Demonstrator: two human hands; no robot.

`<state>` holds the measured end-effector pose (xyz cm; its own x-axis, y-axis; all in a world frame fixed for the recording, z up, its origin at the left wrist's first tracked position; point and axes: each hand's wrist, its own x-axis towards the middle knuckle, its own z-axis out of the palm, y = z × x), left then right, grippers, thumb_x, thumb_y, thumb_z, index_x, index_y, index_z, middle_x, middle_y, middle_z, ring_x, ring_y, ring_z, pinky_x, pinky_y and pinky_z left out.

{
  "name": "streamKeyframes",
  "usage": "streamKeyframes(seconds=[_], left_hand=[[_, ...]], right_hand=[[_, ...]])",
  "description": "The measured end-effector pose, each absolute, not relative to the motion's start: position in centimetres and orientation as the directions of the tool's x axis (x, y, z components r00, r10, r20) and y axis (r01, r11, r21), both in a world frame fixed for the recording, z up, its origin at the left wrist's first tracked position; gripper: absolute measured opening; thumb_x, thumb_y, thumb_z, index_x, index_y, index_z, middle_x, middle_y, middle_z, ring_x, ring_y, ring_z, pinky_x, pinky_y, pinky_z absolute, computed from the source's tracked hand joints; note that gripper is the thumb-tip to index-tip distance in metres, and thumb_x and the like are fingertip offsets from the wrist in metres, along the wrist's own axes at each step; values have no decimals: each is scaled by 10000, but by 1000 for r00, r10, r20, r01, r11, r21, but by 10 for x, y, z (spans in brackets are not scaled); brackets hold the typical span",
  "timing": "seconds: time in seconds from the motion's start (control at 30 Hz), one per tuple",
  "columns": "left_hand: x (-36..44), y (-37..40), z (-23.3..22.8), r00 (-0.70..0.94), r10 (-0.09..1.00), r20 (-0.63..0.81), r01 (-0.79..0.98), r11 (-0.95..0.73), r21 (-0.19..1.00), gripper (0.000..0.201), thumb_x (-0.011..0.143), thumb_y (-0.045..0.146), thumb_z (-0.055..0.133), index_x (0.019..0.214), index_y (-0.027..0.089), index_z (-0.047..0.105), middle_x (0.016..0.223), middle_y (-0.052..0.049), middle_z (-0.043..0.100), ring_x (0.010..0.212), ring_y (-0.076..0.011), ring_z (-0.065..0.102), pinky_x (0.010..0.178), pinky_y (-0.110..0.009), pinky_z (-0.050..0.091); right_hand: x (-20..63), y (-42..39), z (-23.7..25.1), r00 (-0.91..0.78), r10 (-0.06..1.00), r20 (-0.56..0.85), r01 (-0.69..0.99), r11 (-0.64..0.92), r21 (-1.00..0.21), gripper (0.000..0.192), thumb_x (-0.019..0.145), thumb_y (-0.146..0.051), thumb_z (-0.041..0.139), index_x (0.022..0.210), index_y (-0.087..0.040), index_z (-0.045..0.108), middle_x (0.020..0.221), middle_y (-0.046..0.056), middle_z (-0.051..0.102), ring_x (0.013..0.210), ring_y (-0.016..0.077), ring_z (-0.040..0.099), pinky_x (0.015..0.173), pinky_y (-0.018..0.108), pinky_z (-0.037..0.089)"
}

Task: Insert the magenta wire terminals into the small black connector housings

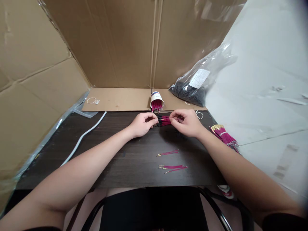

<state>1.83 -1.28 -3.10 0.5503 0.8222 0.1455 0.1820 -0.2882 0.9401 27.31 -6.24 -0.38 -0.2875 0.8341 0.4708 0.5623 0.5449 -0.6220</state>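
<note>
A row of magenta wires with black ends (165, 121) lies on the dark table between my hands. At its black ends, my left hand (143, 125) is closed in a pinch; what sits between the fingertips is too small to tell. My right hand (187, 123) pinches magenta wire at the opposite side of the row. Just behind, a white paper cup (156, 95) lies on its side with its mouth toward me, full of magenta wires (157, 105). Nearer to me are loose magenta wires with gold tips, a small group (167, 153) and a larger one (173, 167).
A banded bundle of magenta wires (225, 135) rests at the table's right edge. Behind it stands a clear bag of small black parts (190, 91). A pale tube (83, 138) lies at left. White rubber bands (91, 100) sit on the cardboard strip (120, 98). Cardboard walls (120, 41) enclose the back.
</note>
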Motion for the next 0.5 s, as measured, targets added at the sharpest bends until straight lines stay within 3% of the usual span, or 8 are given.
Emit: streamKeyframes(seconds=[0.5], left_hand=[[17,-15,-32,558,817,146,282,-352,893,269,948,397,696,927,138,765,836,-48,703,737,-156,566,721,-307,432]], right_hand=[[270,-66,3,-352,775,525,556,625,-548,203,938,-282,608,847,-141,722,792,40,645,659,136,520,638,282,378]])
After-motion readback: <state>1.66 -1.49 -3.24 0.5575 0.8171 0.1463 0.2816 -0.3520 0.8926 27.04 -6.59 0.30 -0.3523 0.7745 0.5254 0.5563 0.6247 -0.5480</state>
